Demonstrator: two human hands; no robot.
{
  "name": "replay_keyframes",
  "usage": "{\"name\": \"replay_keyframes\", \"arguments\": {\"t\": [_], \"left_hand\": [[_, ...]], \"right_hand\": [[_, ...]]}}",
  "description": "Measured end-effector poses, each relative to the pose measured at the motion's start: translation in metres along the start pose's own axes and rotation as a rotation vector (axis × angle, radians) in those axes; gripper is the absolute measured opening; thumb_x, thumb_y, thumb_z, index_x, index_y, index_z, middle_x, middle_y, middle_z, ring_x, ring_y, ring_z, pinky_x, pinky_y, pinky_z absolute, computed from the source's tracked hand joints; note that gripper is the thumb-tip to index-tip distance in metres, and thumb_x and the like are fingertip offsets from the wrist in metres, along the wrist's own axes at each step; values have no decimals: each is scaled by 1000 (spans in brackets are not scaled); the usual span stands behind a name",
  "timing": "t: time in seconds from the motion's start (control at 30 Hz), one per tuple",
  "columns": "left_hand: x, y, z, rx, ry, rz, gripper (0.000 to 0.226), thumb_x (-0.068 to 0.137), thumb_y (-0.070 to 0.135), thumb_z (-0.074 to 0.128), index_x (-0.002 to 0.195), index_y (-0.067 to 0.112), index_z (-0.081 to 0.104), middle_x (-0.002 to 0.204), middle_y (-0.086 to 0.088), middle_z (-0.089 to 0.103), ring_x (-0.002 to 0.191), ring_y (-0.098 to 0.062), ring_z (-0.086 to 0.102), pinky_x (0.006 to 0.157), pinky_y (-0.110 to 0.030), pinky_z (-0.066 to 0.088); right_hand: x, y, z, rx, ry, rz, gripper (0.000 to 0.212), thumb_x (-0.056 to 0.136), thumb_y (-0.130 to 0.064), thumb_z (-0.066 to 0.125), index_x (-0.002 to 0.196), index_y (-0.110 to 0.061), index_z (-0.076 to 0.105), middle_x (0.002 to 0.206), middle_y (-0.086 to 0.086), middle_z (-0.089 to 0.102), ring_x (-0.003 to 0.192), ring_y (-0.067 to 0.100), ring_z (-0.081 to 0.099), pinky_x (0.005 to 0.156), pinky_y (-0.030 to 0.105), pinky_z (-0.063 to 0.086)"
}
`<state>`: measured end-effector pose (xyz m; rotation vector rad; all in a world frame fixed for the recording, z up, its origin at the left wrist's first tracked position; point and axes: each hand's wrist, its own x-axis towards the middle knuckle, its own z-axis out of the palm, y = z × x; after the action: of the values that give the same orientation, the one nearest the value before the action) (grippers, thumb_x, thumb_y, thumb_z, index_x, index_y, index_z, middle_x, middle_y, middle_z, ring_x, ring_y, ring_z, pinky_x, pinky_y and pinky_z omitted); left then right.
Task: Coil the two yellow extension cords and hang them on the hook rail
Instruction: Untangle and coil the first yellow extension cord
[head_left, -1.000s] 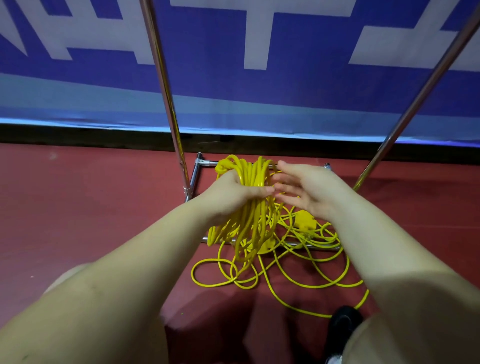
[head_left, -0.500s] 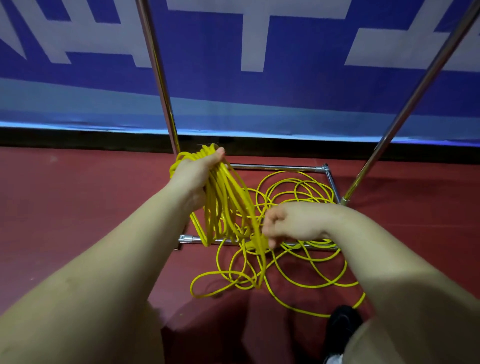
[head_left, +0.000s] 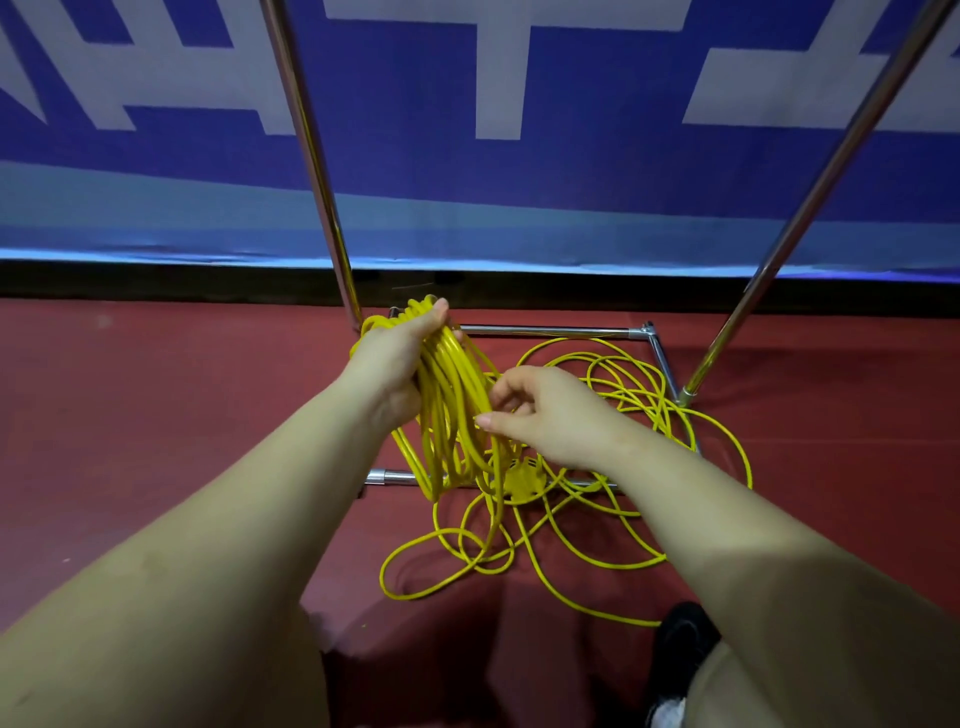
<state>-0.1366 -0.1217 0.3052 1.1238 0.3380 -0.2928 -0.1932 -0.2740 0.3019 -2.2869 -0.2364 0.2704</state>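
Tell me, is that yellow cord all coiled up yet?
Only partly. The left hand grips a bundle of loops, but loose cord lies spread on the floor.

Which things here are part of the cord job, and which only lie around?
Part of the job:
- coiled loops, gripped by the left hand
- loose yellow cord on the floor
- right hand, at the coil
- metal rack

Only lying around:
- blue banner
- black shoe
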Motion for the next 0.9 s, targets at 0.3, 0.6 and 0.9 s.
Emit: {"name": "replay_keyframes", "arguments": {"t": [0.3, 0.6, 0.9], "left_hand": [[6, 6, -5, 20, 83, 76, 16, 88, 17, 65, 77, 7, 60, 54, -6, 59, 49, -21, 64, 52, -46, 57], [20, 27, -25, -112, 205, 137, 12, 90, 17, 63, 80, 10, 61, 49, -2, 61, 48, -14, 62, 69, -39, 55], [16, 23, -28, 12, 0, 178, 7, 88, 14, 63, 87, 8, 61, 68, -5, 68, 61, -19, 66, 60, -38, 57]], "right_hand": [[-3, -6, -18, -190, 71, -33, 24, 99, -31, 38, 95, -15, 56, 76, -4, 60, 70, 12, 58, 64, 25, 42], [-11, 18, -44, -404, -403, 286, 21, 98, -27, 43, 82, -15, 49, 77, -7, 64, 47, 3, 40, 39, 11, 29], [-7, 15, -55, 592, -1, 503, 12, 98, -10, 44, 86, -9, 48, 74, 11, 60, 48, 13, 66, 43, 23, 53]]}}
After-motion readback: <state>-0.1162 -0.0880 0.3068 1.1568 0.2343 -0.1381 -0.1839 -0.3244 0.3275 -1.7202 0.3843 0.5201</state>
